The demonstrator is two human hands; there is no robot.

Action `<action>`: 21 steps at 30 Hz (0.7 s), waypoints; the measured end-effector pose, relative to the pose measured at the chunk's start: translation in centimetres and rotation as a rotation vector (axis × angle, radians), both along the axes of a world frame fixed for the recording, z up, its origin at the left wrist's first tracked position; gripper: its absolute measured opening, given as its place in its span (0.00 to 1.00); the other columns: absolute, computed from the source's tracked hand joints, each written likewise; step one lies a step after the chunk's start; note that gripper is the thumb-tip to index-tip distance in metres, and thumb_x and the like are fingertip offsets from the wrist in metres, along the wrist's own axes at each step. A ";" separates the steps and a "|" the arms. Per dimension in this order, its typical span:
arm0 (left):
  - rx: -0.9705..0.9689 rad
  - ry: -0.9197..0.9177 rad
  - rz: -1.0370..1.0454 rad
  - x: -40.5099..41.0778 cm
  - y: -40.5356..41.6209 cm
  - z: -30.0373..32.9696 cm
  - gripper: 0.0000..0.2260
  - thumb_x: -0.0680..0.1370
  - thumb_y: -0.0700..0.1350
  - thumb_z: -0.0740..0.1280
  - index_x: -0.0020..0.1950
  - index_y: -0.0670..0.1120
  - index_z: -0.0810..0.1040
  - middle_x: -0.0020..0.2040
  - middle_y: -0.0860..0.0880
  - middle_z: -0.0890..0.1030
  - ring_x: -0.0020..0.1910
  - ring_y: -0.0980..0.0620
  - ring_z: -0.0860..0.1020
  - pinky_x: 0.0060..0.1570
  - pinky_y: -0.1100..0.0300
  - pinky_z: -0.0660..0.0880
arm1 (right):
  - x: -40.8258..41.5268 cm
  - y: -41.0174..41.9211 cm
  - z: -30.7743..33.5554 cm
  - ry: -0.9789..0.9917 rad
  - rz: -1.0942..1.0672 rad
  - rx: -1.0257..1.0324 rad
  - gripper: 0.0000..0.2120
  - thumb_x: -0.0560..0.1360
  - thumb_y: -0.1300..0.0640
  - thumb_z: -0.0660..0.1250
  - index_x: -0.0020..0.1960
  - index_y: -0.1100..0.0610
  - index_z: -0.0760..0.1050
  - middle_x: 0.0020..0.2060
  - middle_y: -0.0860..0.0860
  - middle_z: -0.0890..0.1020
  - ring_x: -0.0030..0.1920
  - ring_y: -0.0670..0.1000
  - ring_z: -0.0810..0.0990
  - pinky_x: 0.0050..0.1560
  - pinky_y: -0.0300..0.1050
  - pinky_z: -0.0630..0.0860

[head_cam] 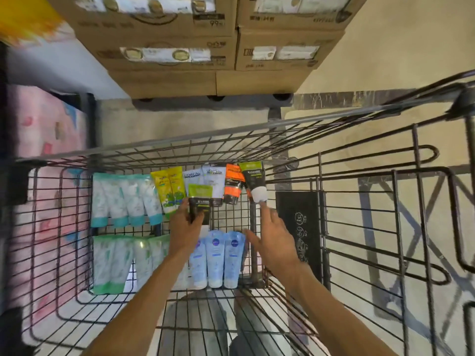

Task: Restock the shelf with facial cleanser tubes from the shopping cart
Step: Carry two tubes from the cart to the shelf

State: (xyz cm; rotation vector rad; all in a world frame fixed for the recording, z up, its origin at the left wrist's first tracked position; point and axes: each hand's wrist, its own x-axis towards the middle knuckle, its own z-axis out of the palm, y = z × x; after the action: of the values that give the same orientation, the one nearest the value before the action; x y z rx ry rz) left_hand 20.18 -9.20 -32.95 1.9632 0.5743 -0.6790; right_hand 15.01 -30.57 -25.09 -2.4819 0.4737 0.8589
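Observation:
I look down into a wire shopping cart [159, 146] holding several facial cleanser tubes. My left hand [183, 233] grips a black-and-green tube [199, 201] lifted off the pile. My right hand [272, 242] reaches with straight fingers, its fingertip touching the white cap of a second black-and-green tube [254, 182]. Beside these lie an orange-and-black tube [232, 186], white-grey tubes [213, 176], yellow tubes [169, 188], teal-capped white tubes [123, 201], green-capped tubes [115, 263] and blue tubes [218, 258]. No shelf for the tubes is in view.
Stacked cardboard boxes [195, 47] stand on a pallet beyond the cart. Pink packaged goods [43, 140] sit on the left. The cart's folded child seat with a black sign [299, 227] is at right. Beige floor lies to the right.

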 end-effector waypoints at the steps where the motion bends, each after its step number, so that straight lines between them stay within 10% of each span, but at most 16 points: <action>1: 0.000 0.019 0.025 -0.7 1.6 -0.3 0.24 0.78 0.48 0.71 0.73 0.47 0.73 0.54 0.50 0.83 0.53 0.50 0.82 0.55 0.50 0.80 | 1.4 0.2 -0.6 0.008 0.012 -0.044 0.39 0.82 0.42 0.63 0.83 0.53 0.46 0.78 0.53 0.62 0.75 0.56 0.65 0.68 0.54 0.73; 6: -0.006 0.042 0.148 -3.0 5.9 0.2 0.26 0.82 0.46 0.68 0.79 0.51 0.66 0.65 0.47 0.80 0.62 0.48 0.79 0.60 0.54 0.74 | 7.9 0.5 -5.4 0.089 0.099 -0.192 0.44 0.81 0.43 0.64 0.82 0.62 0.43 0.80 0.61 0.56 0.79 0.61 0.57 0.78 0.54 0.60; 12: 0.077 0.065 0.186 -3.8 7.4 -1.3 0.22 0.85 0.38 0.58 0.79 0.48 0.64 0.72 0.42 0.74 0.69 0.41 0.74 0.66 0.48 0.70 | 10.4 1.0 -9.1 0.123 -0.022 -0.296 0.36 0.83 0.46 0.62 0.80 0.64 0.51 0.74 0.65 0.64 0.72 0.64 0.67 0.68 0.57 0.72; 21: 0.038 0.047 0.171 -5.0 6.9 -0.3 0.17 0.75 0.42 0.76 0.55 0.60 0.73 0.51 0.58 0.80 0.51 0.63 0.78 0.51 0.67 0.74 | 9.6 1.5 -8.2 0.016 -0.171 -0.137 0.34 0.78 0.52 0.72 0.76 0.64 0.60 0.70 0.62 0.67 0.69 0.65 0.70 0.66 0.60 0.72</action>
State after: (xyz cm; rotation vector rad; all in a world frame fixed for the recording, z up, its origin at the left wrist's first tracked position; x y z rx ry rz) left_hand 15.17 -2.28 -33.27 1.9112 0.7793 -0.6120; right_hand 24.65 -29.08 -33.26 -2.5134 0.7621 0.8022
